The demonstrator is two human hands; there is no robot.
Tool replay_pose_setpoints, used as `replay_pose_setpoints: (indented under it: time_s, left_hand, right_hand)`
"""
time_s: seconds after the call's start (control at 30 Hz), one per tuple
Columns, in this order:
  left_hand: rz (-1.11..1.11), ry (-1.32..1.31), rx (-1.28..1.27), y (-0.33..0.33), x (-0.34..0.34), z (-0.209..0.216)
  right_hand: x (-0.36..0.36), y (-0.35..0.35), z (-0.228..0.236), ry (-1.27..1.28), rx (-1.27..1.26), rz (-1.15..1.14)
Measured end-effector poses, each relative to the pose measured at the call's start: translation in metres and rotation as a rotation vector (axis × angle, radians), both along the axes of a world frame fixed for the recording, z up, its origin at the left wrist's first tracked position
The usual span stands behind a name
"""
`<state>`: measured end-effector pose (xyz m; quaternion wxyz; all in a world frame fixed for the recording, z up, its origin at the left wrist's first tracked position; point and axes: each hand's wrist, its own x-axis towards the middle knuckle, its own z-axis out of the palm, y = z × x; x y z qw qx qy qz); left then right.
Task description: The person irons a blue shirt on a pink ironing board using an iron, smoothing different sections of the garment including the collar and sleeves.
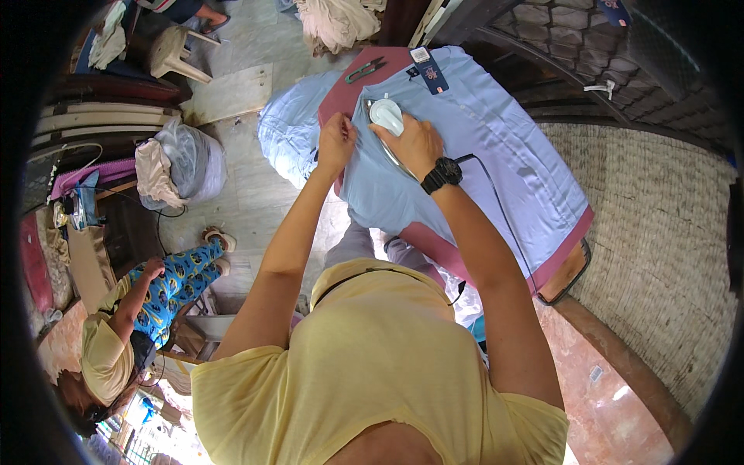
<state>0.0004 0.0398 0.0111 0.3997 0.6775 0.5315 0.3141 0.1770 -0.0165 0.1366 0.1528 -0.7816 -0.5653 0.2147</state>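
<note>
Light-blue cloth garment [504, 139] spread across a maroon-covered ironing board [341, 97], with a hand iron on top.

From my remote seat I see the cloth covering most of the board, leaving a maroon margin bare at the far end and along the near edge. A thin black cable [500, 198] runs down over the cloth from beside the right wrist. The white, rounded-handled iron [386, 116] rests on the garment toward its left side, and the right hand [415, 146] is wrapped firmly around it. At the cloth's left edge sits the left hand [338, 141], fingers curled in — I cannot tell whether they pinch fabric. Near the far end lie a navy rectangular card tag [435, 76] on the garment and green-handled thread snips [364, 71] on bare maroon.
</note>
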Motion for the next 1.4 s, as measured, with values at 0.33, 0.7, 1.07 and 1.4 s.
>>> replay_pose_setpoints:
  time_s: [0.33,0.7,1.07,1.4]
  left_hand:
    - [-0.026,0.092,-0.32,0.039,0.024,0.014]
    - [-0.065,-0.427,-0.354,0.059,0.026,-0.006]
    - [-0.187,0.147,0.171,0.065,0.019,0.001]
    - [-0.271,-0.145,-0.11,0.079,0.0,0.006]
  right_hand:
    - [0.021,-0.036,0.002,-0.008,0.017,-0.01]
    - [0.021,-0.035,0.003,0.0,0.094,0.005]
    - [0.025,-0.012,0.016,0.015,-0.014,0.003]
    - [0.015,0.019,0.014,-0.062,0.006,0.098]
